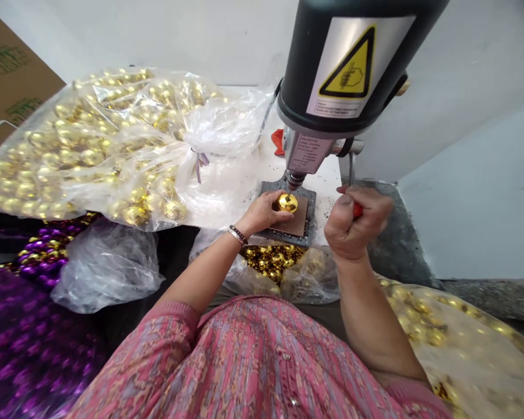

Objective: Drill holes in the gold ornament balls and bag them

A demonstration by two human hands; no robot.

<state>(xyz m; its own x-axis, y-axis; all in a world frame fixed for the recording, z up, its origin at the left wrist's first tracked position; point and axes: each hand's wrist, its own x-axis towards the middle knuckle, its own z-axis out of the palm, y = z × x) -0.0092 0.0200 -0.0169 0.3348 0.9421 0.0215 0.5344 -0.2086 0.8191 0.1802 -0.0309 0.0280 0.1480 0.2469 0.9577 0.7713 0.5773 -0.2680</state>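
Note:
My left hand [267,210] grips a shiny gold ball ornament [287,202] from its left side, thumb and fingers around it. The ball rests over a brown board [295,216] on the grey base [311,201] of a drill press [310,154]. Directly above the ball is the drill chuck [294,179], its bit at the ball's top; whether it has entered I cannot tell. My right hand [358,221] is closed around the red-knobbed feed lever [353,169] at the press's right side.
A large clear bag of gold balls [91,145] covers the table's left. Below the table edge lies an open bag of gold balls [273,262]. Purple balls [35,337] lie at lower left, another gold-filled bag [463,331] at lower right. A red scrap [278,142] sits behind the press.

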